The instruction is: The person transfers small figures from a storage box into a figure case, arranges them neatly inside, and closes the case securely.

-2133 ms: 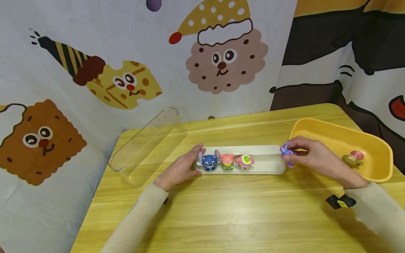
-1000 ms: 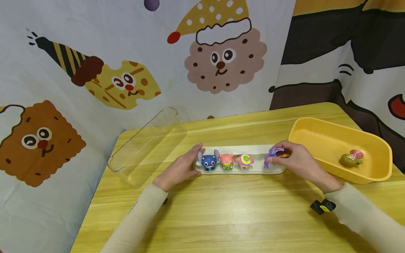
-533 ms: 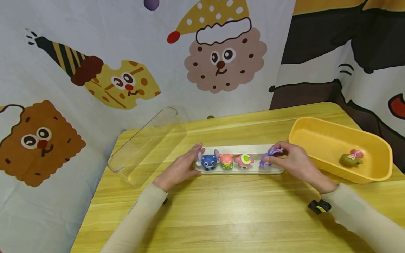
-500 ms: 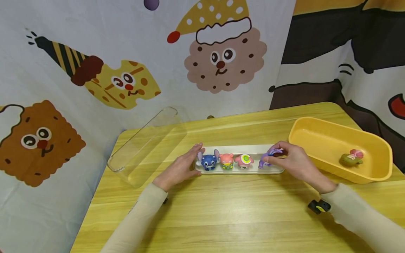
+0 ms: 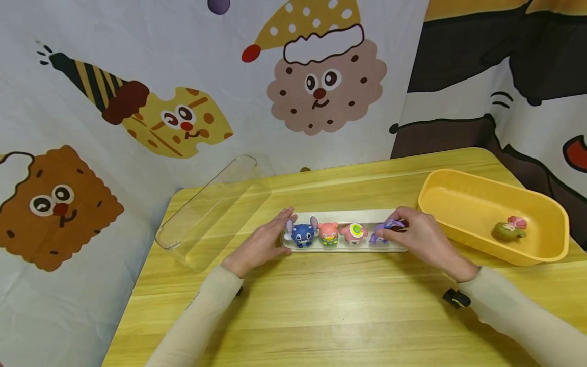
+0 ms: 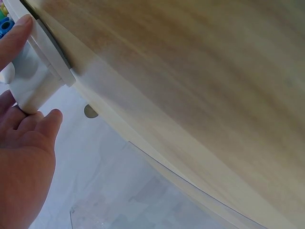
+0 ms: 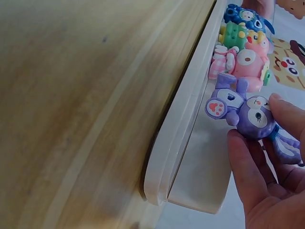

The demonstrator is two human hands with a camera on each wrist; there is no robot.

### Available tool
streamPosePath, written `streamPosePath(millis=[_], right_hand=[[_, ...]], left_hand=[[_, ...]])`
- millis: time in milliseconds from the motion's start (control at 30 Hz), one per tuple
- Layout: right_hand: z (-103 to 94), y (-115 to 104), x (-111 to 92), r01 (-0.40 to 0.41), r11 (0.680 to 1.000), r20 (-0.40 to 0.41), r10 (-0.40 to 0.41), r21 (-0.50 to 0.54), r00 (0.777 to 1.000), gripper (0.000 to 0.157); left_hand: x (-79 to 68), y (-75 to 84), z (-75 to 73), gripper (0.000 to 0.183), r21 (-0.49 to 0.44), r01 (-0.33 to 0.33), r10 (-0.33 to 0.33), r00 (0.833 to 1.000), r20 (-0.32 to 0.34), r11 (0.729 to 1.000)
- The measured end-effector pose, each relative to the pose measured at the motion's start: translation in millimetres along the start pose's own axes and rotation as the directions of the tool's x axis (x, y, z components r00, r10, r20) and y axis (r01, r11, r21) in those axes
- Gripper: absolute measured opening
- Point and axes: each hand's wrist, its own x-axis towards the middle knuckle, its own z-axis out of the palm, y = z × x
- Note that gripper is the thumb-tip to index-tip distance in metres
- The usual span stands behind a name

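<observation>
A long white tray [image 5: 337, 215] lies in front of me on the table. My left hand [image 5: 259, 243] grips its left end, with the thumb on one side and fingers on the other, as the left wrist view shows. Inside stand a blue big-eared figurine [image 5: 303, 236], a pink one [image 5: 328, 234] and a pink one with a yellow-green flower on its head [image 5: 354, 234]. Between thumb and fingers, my right hand [image 5: 425, 238] pinches a purple rabbit figurine [image 7: 255, 119] by its head. It is over the tray's right half, close beside the third figurine.
To the right stands a yellow bin [image 5: 486, 182] holding an olive-and-pink figurine [image 5: 508, 231]. A clear plastic cover [image 5: 215, 201] lies at the table's left back. Behind the wooden table [image 5: 321, 306] hangs a cartoon-printed cloth [image 5: 229, 102].
My right hand has brought the purple rabbit figurine leftward from beyond the tray's right end into the tray, near the other figurines. My left hand has stayed at the tray's left end.
</observation>
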Motion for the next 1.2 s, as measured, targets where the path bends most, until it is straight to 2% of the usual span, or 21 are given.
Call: streamPosePath(millis=[333,533,800,1033,1200], right_hand=[[6.0,0.1,0.5,0.041,0.998,-0.038,-0.043,-0.049,0.998,0.030],[6.8,-1.1,-0.4,0.040,0.997,-0.035,-0.043,-0.062,0.998,0.033],[10.4,1.3,2.1,0.079,0.990,-0.049,-0.085,-0.116,0.995,0.032],[7.4,1.3,0.7,0.085,0.989,-0.048,-0.091,-0.119,0.995,0.039],[-0.8,-0.1,-3.0,0.083,0.993,-0.059,-0.088,-0.082,0.994,0.039]], left_hand=[[0.4,0.6,0.0,0.097,0.007,0.002,-0.002,1.000,-0.002,1.000],[0.3,1.2,-0.6,0.096,0.005,0.000,0.000,1.000,0.000,1.000],[-0.3,0.6,-0.1,0.096,-0.004,0.002,-0.002,1.000,-0.003,1.000],[0.0,1.1,-0.5,0.094,-0.004,0.012,-0.012,1.000,0.010,1.000],[0.0,1.2,-0.8,0.094,0.000,0.015,-0.015,1.000,0.017,1.000]])
